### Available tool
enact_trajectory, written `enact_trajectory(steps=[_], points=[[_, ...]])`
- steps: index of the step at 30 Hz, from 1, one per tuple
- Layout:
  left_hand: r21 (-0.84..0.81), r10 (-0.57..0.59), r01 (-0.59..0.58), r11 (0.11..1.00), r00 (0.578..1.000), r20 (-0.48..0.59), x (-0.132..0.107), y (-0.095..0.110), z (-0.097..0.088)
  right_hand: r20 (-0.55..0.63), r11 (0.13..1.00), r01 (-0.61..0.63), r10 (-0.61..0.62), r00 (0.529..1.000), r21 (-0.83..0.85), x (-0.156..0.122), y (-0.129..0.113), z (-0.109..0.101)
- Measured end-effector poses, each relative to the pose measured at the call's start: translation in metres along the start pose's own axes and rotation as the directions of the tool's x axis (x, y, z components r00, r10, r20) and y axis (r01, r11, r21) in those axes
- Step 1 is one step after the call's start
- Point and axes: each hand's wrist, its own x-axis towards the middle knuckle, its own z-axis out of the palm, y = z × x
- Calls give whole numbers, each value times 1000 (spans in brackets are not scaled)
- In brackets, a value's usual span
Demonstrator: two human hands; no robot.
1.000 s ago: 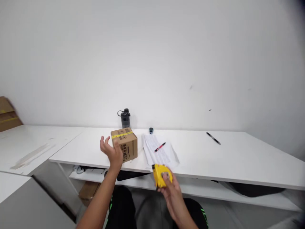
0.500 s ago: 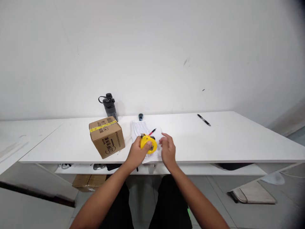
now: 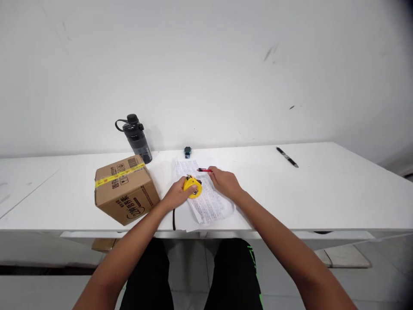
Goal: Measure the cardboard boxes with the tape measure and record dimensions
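Observation:
My left hand (image 3: 177, 193) is closed around a yellow tape measure (image 3: 192, 187), its thumb across the side. The tape measure is over a stack of written paper sheets (image 3: 211, 206) at the front middle of the table. My right hand (image 3: 225, 181) pinches one end of a red and black pen (image 3: 204, 170), which lies almost level over the upper part of the sheets. To the left of my left hand stands a cardboard box (image 3: 127, 189) with yellow tape along its top.
A dark water bottle (image 3: 137, 140) stands behind the box, near the wall. A watch (image 3: 187, 152) lies beyond the papers. Another black pen (image 3: 287, 157) rests on the right part of the white table (image 3: 306, 193). A shelf runs below the tabletop.
My right hand has gone from loosely curled beside the papers to gripping the red and black pen. My left hand still holds the tape measure, slightly lower left. The view has shifted.

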Motion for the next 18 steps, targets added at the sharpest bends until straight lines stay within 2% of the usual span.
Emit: enact_trajectory(steps=[2,4,5,7,9,11,12,16,18], points=[[9,-10,10,1000,1000,-27,2,-2,-1,-112,996,-8,19,993,91,-25,-5,6],[101,-8,15,995,997,-72,2,-1,0,-164,978,28,7,986,207,-53,-10,15],[144,-2,15,989,996,-90,1,0,1,-187,956,16,41,982,294,-66,-12,20],[174,-6,27,984,993,-119,-2,2,2,-238,848,-28,180,954,529,-83,-14,27],[142,-33,53,988,989,-141,-3,3,2,-207,672,-41,285,936,740,-90,-13,29],[108,-50,69,992,984,-169,-3,2,2,-133,527,-29,266,955,849,-88,-13,26],[99,-49,68,993,982,-180,-2,2,2,-99,502,-35,237,966,864,-86,-13,24],[75,-58,77,994,973,-223,-1,-1,0,-49,586,-116,259,965,802,-83,-15,16],[63,-70,87,994,968,-239,-1,-2,0,-35,601,-153,289,957,784,-85,-16,15]])
